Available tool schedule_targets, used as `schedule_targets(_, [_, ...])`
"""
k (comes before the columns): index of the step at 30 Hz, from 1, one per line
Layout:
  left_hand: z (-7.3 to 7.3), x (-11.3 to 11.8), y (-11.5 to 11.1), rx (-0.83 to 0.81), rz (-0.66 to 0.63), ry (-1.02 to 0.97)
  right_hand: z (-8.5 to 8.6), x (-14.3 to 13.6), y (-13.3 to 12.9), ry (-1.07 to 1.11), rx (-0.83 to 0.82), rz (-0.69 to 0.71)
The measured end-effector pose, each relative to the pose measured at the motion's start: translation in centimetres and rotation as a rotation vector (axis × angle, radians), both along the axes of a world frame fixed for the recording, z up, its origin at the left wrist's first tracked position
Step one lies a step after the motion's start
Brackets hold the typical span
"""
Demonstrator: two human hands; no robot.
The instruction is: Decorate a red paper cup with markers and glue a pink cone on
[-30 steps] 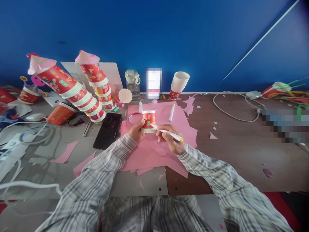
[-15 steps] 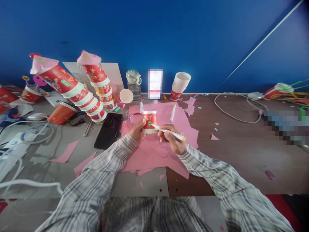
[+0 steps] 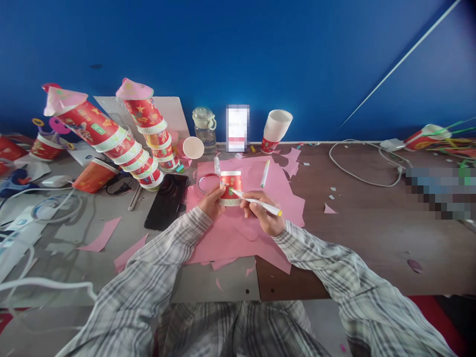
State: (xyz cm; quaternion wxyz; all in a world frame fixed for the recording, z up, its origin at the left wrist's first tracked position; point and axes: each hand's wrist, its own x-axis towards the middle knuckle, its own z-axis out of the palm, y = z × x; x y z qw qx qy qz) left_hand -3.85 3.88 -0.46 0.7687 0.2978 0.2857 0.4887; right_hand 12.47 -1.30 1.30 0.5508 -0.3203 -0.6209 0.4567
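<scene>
Grasping a short red paper cup (image 3: 231, 184) from its left side, the left hand (image 3: 212, 202) holds it over the pink paper (image 3: 219, 243) near the middle of my view, thumb against the printed front. I see the right hand (image 3: 268, 220) with its fingers closed around a white pen (image 3: 262, 202), the yellow end slanting back over the hand and the tip at the green patch on the cup's front. From this angle I cannot tell whether the tip is touching.

Just behind the left hand I make out a clear ring (image 3: 199, 183), partly hidden, and beyond the right hand a capped marker (image 3: 265, 174) lies on the pink paper. Further back I have a stack of paper cups (image 3: 277, 131), tilted slightly in my view, and a clear bottle (image 3: 205, 136) near the blue wall (image 3: 238, 49). On my left, a black phone (image 3: 166, 203) lies flat on the desk (image 3: 372, 238), near two towers of red cups (image 3: 97, 128), each topped by a pink paper cone (image 3: 134, 89).
</scene>
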Motion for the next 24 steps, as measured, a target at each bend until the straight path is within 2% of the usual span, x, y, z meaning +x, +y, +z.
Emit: schedule_targets(24, [0.00, -0.04, -0.09, 0.027, 0.003, 0.018, 0.00, 0.14, 0.06, -0.014, -0.002, -0.008])
